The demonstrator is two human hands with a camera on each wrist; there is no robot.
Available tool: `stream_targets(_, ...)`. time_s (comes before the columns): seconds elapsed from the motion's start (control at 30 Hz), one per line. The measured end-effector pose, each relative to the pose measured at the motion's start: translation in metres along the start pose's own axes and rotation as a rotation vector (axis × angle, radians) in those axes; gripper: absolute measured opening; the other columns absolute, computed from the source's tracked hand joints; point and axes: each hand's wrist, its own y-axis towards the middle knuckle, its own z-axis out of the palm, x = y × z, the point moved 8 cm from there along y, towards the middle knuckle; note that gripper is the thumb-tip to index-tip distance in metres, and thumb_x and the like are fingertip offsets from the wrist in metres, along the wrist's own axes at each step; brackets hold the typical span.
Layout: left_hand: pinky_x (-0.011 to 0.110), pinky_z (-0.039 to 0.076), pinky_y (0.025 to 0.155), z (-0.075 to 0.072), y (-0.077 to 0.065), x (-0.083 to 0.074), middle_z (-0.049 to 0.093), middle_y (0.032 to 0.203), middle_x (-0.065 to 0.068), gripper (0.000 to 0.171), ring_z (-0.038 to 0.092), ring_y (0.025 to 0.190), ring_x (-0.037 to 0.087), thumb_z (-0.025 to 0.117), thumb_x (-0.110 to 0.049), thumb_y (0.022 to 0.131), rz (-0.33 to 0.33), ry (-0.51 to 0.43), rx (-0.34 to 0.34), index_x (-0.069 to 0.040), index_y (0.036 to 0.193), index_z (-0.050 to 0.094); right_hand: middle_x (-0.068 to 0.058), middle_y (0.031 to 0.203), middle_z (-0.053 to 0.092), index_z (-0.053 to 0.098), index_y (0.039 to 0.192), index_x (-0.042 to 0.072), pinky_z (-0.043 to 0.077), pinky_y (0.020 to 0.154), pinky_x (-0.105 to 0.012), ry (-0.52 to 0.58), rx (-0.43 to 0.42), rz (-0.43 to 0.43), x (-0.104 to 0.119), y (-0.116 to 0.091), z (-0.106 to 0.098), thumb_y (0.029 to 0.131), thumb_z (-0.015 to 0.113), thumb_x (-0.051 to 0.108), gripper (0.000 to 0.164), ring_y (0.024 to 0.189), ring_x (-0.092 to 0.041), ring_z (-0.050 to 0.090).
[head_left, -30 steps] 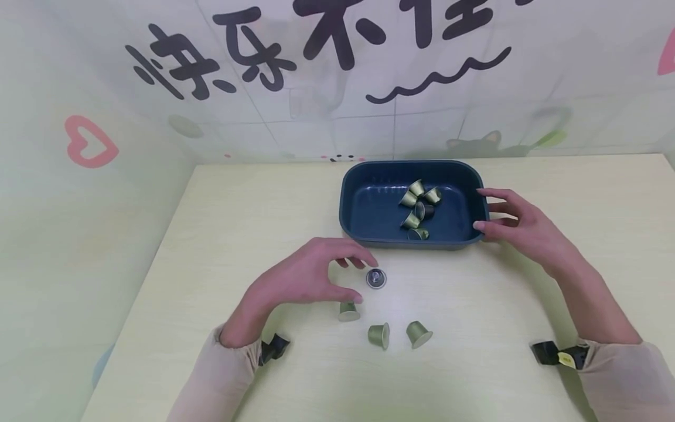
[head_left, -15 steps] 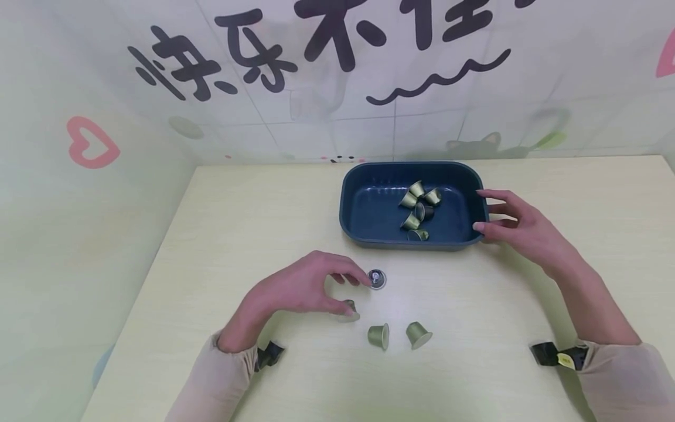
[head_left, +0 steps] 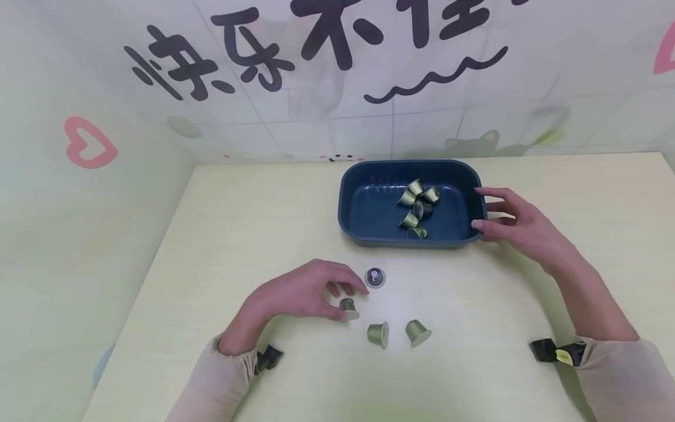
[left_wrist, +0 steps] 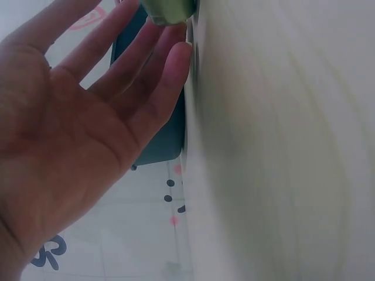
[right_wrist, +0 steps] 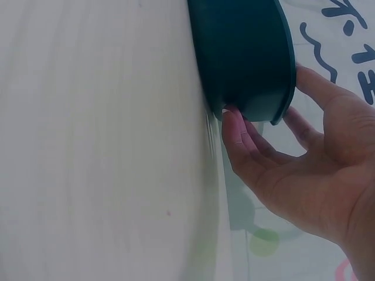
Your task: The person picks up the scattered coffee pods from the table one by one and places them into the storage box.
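In the head view my left hand (head_left: 311, 290) reaches over the table with thumb and fingers spread around a green coffee capsule (head_left: 347, 305). The thumb is at the capsule's near side; the index fingertip stands apart from it. The same green capsule (left_wrist: 170, 9) shows at the top of the left wrist view. Just past these fingertips lies a coffee capsule with a dark, silvery face (head_left: 375, 277). My right hand (head_left: 519, 225) holds the right end of a dark blue tray (head_left: 364, 214), thumb and index fingertip over its rim, other fingers against the outer wall.
Several capsules, mostly green, lie inside the tray, among them a dark capsule (head_left: 423, 210). Nearer on the pale table (head_left: 237, 217) are a green capsule on its side (head_left: 377, 334) and another tilted green capsule (head_left: 417, 332). A printed wall covering (head_left: 295, 135) rises behind.
My left hand has moved down toward the near side, away from the dark-faced capsule, and its fingers now surround the green capsule. My right hand stays on the tray.
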Motion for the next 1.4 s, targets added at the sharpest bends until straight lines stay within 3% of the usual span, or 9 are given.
stream_targets(0.2, 0.027, 0.054, 0.087, 0.0034, -0.0010, 0.0030, 0.068, 0.117, -0.001, 0.045, 0.065, 0.098, 0.008, 0.084, -0.008, 0.079, 0.000, -0.001, 0.018, -0.011, 0.121, 0.070, -0.016, 0.144, 0.038, 0.034, 0.154, 0.021, 0.056, 0.081, -0.026, -0.005, -0.011, 0.027, 0.0001, -0.0001, -0.0003, 0.098, 0.066, 0.022, 0.065, 0.103, -0.002, 0.060)
stream_targets(0.43, 0.026, 0.054, 0.086, 0.0046, -0.0022, 0.0018, 0.070, 0.115, -0.002, 0.044, 0.065, 0.094, 0.006, 0.083, -0.007, 0.079, -0.004, 0.010, 0.026, -0.011, 0.121, 0.070, -0.024, 0.141, 0.041, 0.031, 0.156, 0.018, 0.055, 0.079, -0.023, -0.038, 0.004, 0.016, 0.0017, -0.0010, 0.0007, 0.098, 0.065, 0.023, 0.067, 0.097, -0.003, 0.063)
stream_targets(0.87, 0.025, 0.055, 0.084, 0.0041, -0.0027, 0.0026, 0.070, 0.110, -0.001, 0.038, 0.066, 0.090, 0.006, 0.083, -0.005, 0.079, 0.011, 0.002, 0.028, -0.010, 0.114, 0.073, -0.025, 0.143, 0.040, 0.029, 0.157, 0.019, 0.055, 0.079, -0.022, -0.060, 0.009, 0.035, 0.0009, -0.0003, -0.0003, 0.098, 0.065, 0.024, 0.069, 0.098, -0.001, 0.061)
stream_targets(1.1, 0.023, 0.054, 0.084, 0.0035, -0.0044, 0.0080, 0.070, 0.107, -0.010, 0.034, 0.066, 0.091, 0.007, 0.083, -0.008, 0.080, -0.045, 0.027, 0.030, -0.014, 0.112, 0.074, -0.024, 0.142, 0.041, 0.031, 0.156, 0.019, 0.055, 0.079, -0.022, -0.056, 0.008, 0.029, 0.0012, 0.0002, -0.0003, 0.098, 0.065, 0.024, 0.068, 0.098, -0.002, 0.062)
stream_targets(1.4, 0.025, 0.054, 0.081, 0.0006, -0.0034, 0.0078, 0.069, 0.102, -0.014, 0.028, 0.066, 0.088, 0.010, 0.083, -0.010, 0.081, -0.016, 0.041, -0.006, -0.018, 0.107, 0.076, -0.023, 0.142, 0.042, 0.032, 0.155, 0.019, 0.055, 0.080, -0.022, -0.059, 0.004, 0.033, 0.0024, -0.0005, 0.0002, 0.098, 0.066, 0.025, 0.067, 0.098, -0.001, 0.062)
